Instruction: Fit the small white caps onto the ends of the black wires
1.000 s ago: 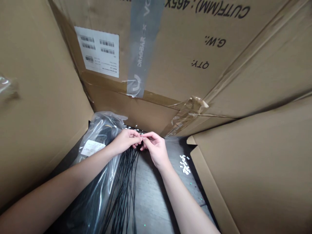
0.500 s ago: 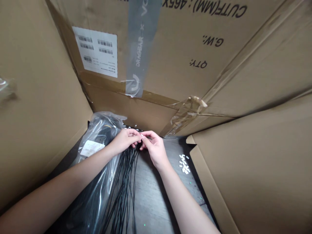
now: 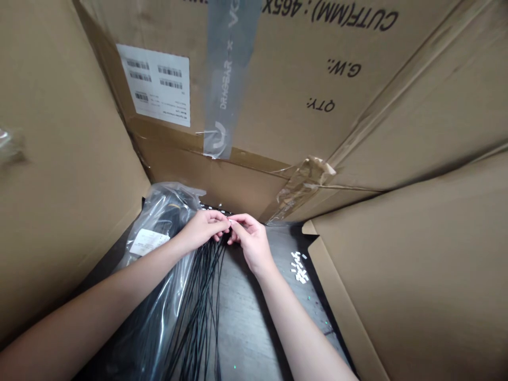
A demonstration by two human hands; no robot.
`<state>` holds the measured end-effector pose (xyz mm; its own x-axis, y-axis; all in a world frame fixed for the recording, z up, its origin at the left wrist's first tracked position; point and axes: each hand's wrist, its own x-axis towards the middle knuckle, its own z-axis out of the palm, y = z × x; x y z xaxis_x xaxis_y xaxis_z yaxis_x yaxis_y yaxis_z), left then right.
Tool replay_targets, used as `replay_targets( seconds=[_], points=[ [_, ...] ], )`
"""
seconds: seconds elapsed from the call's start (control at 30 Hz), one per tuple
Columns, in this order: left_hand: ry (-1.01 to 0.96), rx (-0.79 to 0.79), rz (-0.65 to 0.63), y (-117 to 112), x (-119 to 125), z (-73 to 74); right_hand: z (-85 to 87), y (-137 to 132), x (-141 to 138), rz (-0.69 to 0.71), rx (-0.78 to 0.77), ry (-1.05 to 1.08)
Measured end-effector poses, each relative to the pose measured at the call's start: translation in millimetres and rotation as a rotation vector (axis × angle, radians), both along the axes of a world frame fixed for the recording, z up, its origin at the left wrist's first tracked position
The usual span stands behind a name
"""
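Note:
Both hands meet fingertip to fingertip above the far end of a bundle of thin black cables (image 3: 204, 296). My left hand (image 3: 204, 230) is closed in a pinch at the cable ends; a cable end seems to be in it, though the fingers cover most of it. My right hand (image 3: 251, 241) pinches a tiny white connector (image 3: 230, 223) against the left fingertips. Several similar small white pieces (image 3: 300, 268) lie in a loose pile on the grey surface to the right. More white bits (image 3: 210, 208) show just behind the hands.
A clear plastic bag (image 3: 170, 296) with dark cables and a white label lies beneath my left forearm. Cardboard walls stand left (image 3: 59, 132) and right (image 3: 416, 254). A large taped carton (image 3: 278, 106) with barcodes blocks the back. Grey tabletop (image 3: 246, 317) shows between my arms.
The hands keep almost the same pinch and place. Only a slight shift of the whole view shows; the white piece is a little less visible between the fingertips.

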<state>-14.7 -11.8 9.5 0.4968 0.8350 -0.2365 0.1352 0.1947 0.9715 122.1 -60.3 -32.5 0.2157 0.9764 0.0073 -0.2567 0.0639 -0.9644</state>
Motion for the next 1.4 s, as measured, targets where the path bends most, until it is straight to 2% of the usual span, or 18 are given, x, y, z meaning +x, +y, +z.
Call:
replay_targets(
  seconds=[0.33, 0.8, 1.03, 1.4],
  points=[
    [-0.015, 0.020, 0.008, 2, -1, -3.9, 1.3, -1, 0, -0.002, -0.001, 0.004],
    [-0.007, 0.057, 0.004, 2, -2, -9.1, 3.9, -1, 0, -0.054, -0.041, 0.142],
    [0.008, 0.127, 0.002, 3, -3, -13.1, 3.2, -1, -2, -0.036, -0.029, 0.093],
    [-0.034, 0.076, 0.003, 3, -3, -14.0, 3.1, -1, 1, -0.043, -0.049, 0.154]
  ],
)
